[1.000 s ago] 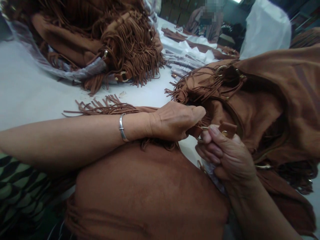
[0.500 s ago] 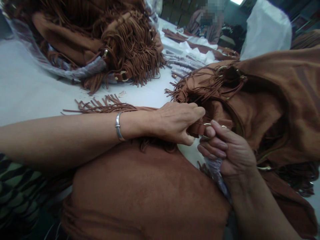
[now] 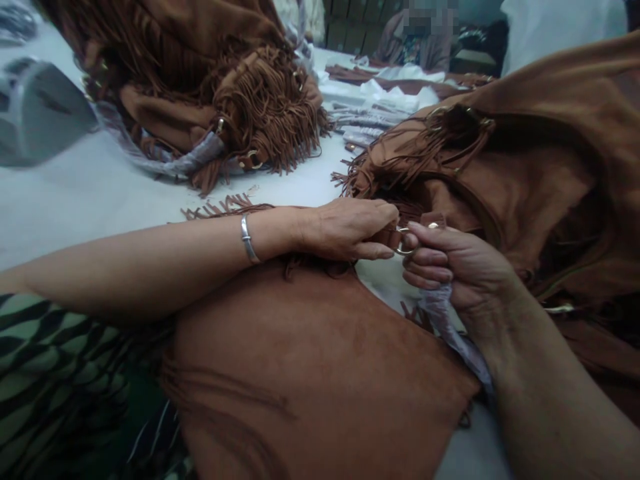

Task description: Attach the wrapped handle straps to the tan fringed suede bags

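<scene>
A brown suede bag [image 3: 310, 360] with fringe lies in front of me. My left hand [image 3: 350, 227], with a silver bracelet at its wrist, is closed on a brown leather tab [image 3: 388, 237] at the bag's top corner. A metal ring [image 3: 404, 241] joins the tab, between my two hands. My right hand [image 3: 450, 263] pinches the strap end by the ring, its fingers curled. From below that hand hangs the plastic-wrapped strap [image 3: 455, 333], which runs down along my forearm.
Fringed brown bags [image 3: 270, 100] are heaped at the back left, and another large bag [image 3: 540, 173] lies open on the right. Wrapped straps [image 3: 365, 117] lie on the white table [image 3: 135, 200]. A person [image 3: 420, 47] is across it.
The view has shifted, bringing a grey-white object in at the left. Both hands stay at the ring, which shows more openly between them; my left thumb now lies straighter along the tab.
</scene>
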### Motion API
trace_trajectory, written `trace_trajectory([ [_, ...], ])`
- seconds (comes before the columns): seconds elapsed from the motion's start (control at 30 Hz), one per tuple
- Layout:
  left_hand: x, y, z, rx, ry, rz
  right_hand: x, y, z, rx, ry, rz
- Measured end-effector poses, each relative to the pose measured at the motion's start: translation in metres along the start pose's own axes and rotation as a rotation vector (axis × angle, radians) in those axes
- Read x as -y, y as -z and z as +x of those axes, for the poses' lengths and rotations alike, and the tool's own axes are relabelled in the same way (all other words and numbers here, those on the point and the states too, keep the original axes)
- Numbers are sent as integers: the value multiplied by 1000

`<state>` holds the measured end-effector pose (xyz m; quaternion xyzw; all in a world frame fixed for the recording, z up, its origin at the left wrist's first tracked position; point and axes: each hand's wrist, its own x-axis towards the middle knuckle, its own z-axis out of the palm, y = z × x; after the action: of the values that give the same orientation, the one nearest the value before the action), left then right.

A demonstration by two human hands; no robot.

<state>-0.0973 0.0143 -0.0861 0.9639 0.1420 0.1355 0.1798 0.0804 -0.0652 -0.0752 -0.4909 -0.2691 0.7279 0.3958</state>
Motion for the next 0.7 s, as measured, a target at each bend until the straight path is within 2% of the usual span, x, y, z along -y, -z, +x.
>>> trace_trajectory([
  [0.23,-3,4,2,30,79,-193,-1,-2,0,-19,-17,92],
  [0.4,-4,1,5,23,164,-135,0,-3,-1,-10,-9,104],
  [0.57,-7,-7,2,-48,139,-3,-4,-6,-5,-20,58,64],
  [0.7,-13,-15,-4,-175,141,90,-12,-16,-8,-101,226,22],
])
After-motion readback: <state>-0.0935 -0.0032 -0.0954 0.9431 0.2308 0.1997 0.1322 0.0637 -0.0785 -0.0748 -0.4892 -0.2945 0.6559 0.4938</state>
